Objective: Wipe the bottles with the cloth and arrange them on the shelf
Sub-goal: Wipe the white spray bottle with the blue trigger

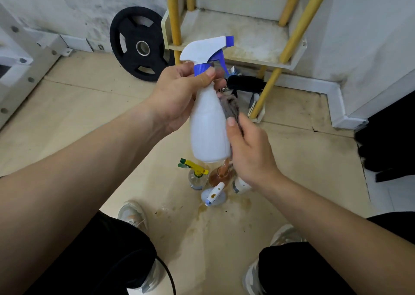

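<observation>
Head view is showing the wiping step under way: the left hand is gripping the white bottle by its neck, fingers curled under the blue collar, holding it in the air above the floor, while the right hand is pinching the grey cloth and pressing it against the bottle's right side. Next, I judge, the bottle is needing a turn so the cloth reaches its other faces, then a place on the low shelf behind. Several more bottles are standing on the floor below.

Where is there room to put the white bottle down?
The shelf board between the yellow posts is bare. So is the floor beside the weight plate. Crowded: the standing bottles, and clutter under the shelf.
</observation>
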